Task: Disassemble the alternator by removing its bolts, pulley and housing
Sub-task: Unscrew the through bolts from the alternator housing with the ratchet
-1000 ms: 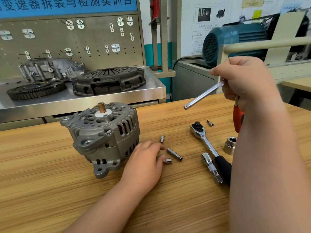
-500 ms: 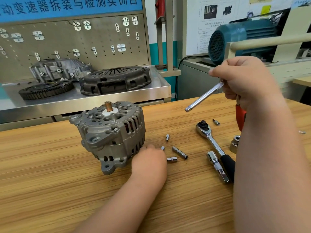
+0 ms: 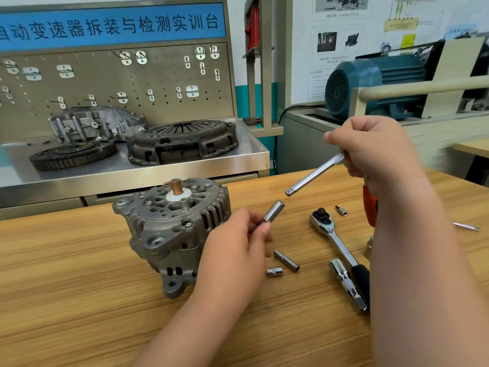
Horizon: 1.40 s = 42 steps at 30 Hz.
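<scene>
Background stuff: behind the light wooden bench (image 3: 66,287) there's a stainless steel bench (image 3: 132,178) with a dark round clutch pressure plate (image 3: 182,141) sitting on it. Just left of that lies a black toothed flywheel ring (image 3: 71,154), and a silver cast aluminium housing (image 3: 92,123) sits behind the ring. Above them is a grey-tan pegboard (image 3: 105,83) dotted with small metal hooks, topped by a blue sign with white Chinese characters (image 3: 111,25). Off to the right there's a big teal electric motor (image 3: 370,80) on a grey cabinet, with a beige rail (image 3: 423,87) crossing in front and white wall posters (image 3: 338,49) behind it
</scene>
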{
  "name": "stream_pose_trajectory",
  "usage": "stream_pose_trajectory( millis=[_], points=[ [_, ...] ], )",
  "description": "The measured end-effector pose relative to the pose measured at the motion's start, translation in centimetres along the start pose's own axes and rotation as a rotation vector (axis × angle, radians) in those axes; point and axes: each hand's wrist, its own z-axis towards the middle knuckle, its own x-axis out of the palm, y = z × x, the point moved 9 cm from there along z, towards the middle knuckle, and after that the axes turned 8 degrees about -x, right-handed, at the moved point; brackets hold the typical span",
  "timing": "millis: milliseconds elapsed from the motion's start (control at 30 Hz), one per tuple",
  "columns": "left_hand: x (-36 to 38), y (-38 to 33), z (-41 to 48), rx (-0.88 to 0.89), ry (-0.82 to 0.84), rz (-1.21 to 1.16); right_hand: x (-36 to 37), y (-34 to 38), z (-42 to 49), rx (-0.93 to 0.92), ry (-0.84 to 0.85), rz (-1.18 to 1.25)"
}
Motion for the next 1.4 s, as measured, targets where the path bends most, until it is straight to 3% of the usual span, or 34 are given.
stream_pose_trajectory(
  millis=[100, 433, 667, 900, 1400],
  points=[
    [-0.8, -0.9, -0.4, 0.067, -0.015, -0.094, -0.2, 0.5, 0.0, -0.035, -0.052, -0.003],
    [-2.6, -2.4, -1.2, 0.224, -0.112, -0.078, 0.3, 3.4, -0.5, -0.181, -0.041, -0.044],
    [-4.3, -4.0, -1.8, 0.346, -0.177, 0.076, -0.1, 6.3, -1.4, -0.342, -0.142, -0.186],
    [-5.8, -3.5, -0.5, 0.209, -0.092, 0.116, 1.3, 7.3, -1.9, -0.41, -0.119, -0.17],
    [-7.8, -2.6, 0.6, 0.117, 0.115, 0.154, 4.7, 7.0, -2.3, -0.451, -0.039, -0.163]
  ],
)
